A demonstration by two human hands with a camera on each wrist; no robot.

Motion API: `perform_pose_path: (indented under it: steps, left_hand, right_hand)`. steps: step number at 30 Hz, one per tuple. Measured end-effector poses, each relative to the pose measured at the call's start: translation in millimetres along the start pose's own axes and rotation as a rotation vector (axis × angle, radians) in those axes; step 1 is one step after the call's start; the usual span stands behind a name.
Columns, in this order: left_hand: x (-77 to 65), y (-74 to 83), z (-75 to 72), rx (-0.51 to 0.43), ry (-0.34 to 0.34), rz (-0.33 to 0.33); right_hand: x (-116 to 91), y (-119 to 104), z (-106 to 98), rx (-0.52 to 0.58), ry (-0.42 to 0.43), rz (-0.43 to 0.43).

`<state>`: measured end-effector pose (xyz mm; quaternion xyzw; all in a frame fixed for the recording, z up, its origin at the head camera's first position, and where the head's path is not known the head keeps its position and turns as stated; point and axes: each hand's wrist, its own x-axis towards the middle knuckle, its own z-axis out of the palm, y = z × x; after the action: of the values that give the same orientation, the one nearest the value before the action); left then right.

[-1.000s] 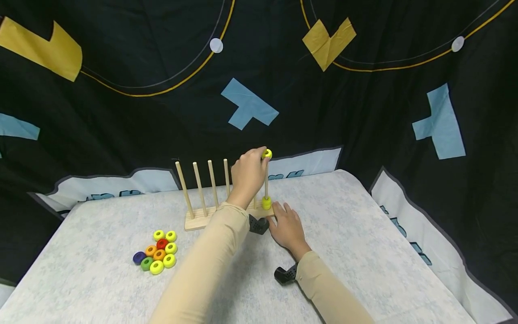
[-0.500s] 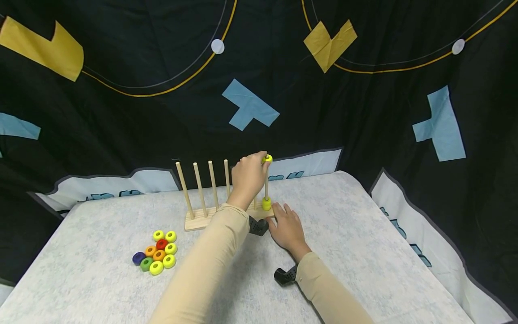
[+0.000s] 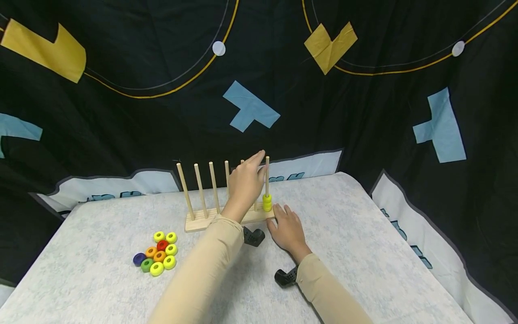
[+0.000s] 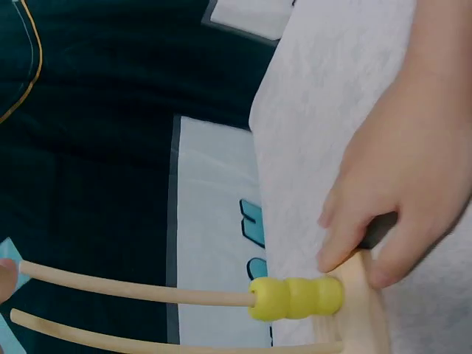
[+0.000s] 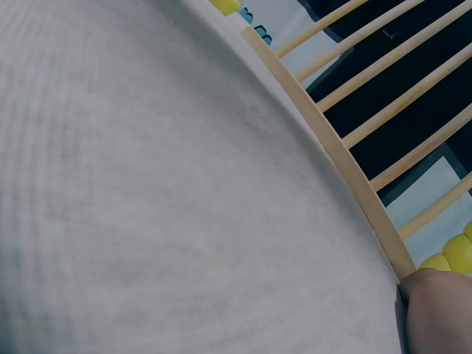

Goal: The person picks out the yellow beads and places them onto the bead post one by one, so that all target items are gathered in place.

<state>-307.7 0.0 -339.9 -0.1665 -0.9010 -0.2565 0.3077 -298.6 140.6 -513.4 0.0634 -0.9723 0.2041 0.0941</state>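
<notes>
A wooden peg stand (image 3: 255, 216) with a row of upright pegs stands on the table. Its rightmost peg (image 3: 267, 175) carries 3 yellow rings (image 4: 295, 298), stacked against the base. Beside the upper part of that peg is my left hand (image 3: 244, 182), fingers extended and nothing in them; one fingertip (image 4: 7, 276) shows at the peg's top in the left wrist view. My right hand (image 3: 288, 229) grips the right end of the base, thumb at the front and fingers round the far corner.
Several loose rings lie in a cluster left of the stand, among them a purple ring (image 3: 139, 259), a green ring (image 3: 147, 264), a red ring (image 3: 162, 245) and a yellow ring (image 3: 157, 269). A dark curtain (image 3: 170, 126) hangs behind the table (image 3: 364, 252).
My left hand has let go of a yellow ring at the peg's top, and it has dropped onto the other two. The left fingers have straightened. The right hand keeps its place.
</notes>
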Motion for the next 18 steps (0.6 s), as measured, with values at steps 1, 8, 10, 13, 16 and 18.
perform_pose_path:
  steps: [1, 8, 10, 13, 16, 18]
  left_hand:
    - [-4.4, 0.1, -1.4, -0.012, 0.022, 0.013]
    - [-41.3, 8.2, -14.0, -0.117, 0.092, 0.106]
    - [-52.0, 9.8, -18.1, -0.132, 0.101, 0.123]
    - [-68.2, 9.5, -23.2, -0.148, 0.094, 0.136]
    - [-85.5, 4.0, -25.9, -0.146, 0.058, 0.141]
    - [-97.2, -2.6, -27.1, -0.141, 0.024, 0.131]
  right_hand:
    - [0, 0, 0, 0.002, 0.0, 0.002]
    - [0, 0, 1, -0.015, -0.014, 0.013]
    - [0, 0, 2, -0.014, -0.019, 0.008]
    - [0, -1, 2, -0.004, -0.014, 0.006]
    - [0, -1, 2, -0.006, -0.001, 0.004]
    - [0, -2, 3, -0.012, 0.004, 0.003]
